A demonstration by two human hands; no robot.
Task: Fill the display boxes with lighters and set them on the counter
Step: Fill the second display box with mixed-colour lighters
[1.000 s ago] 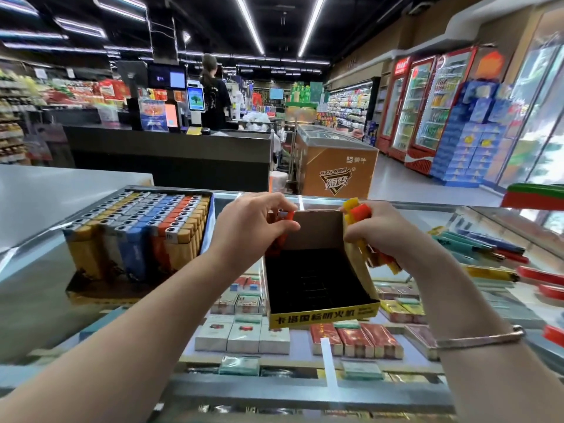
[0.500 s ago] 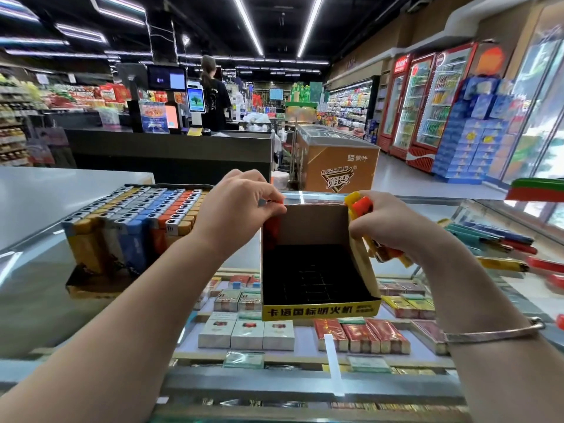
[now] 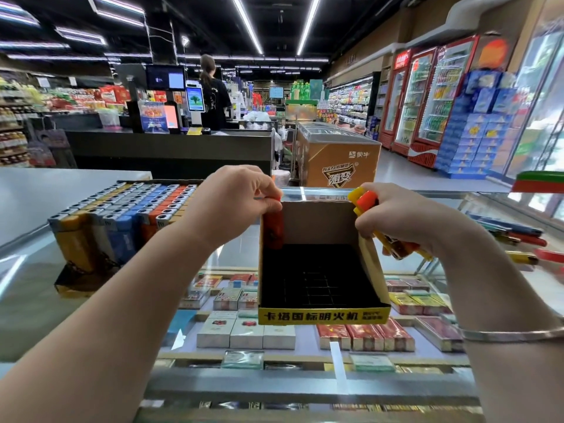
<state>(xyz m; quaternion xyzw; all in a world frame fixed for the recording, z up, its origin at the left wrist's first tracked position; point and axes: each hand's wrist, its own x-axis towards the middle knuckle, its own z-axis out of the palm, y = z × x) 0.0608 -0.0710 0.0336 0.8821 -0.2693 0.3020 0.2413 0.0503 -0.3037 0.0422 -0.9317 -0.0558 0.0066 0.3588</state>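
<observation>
An empty yellow and black display box [image 3: 323, 315] with a black grid insert stands on the glass counter [image 3: 27, 288]. My left hand [image 3: 232, 203] pinches a red lighter [image 3: 273, 230] and holds it upright in the box's back left corner. My right hand [image 3: 403, 221] grips a bunch of lighters [image 3: 364, 199], yellow and red ones, just beside the box's right wall. A second display box [image 3: 91, 248], packed full of yellow, blue, grey and orange lighters, stands at the left.
Loose lighters [image 3: 515, 236] lie on the glass at the right. Cigarette packs [image 3: 247, 331] show under the glass. Beyond the counter are a black checkout desk [image 3: 171, 148], a person standing with back turned, a chest freezer [image 3: 338, 154] and drink fridges.
My left hand has lowered the red lighter further into the box's back left corner. My right hand with its bunch of lighters has stayed by the right wall.
</observation>
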